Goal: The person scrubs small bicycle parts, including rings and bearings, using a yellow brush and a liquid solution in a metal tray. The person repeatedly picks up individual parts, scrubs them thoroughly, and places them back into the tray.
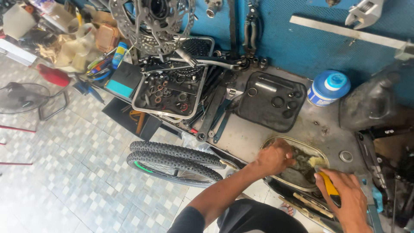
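Note:
My left hand (275, 156) reaches into an oval metal pan (280, 140) on the workbench, its fingers closed on a dirty part inside; the part is mostly hidden. My right hand (347, 199) grips a yellow-handled brush (329, 184) whose bristle end (317, 162) rests in the pan beside the left hand. The pan holds dark, greasy liquid and grime.
A black mat with rings (271, 101), a blue-and-white tub (328, 88), a dark jug (368, 103), a metal tray of small parts (168, 92) and wrenches (215, 116) lie on the bench. Two bicycle tyres (174, 160) lean below it. A brake disc (151, 21) hangs on the blue wall.

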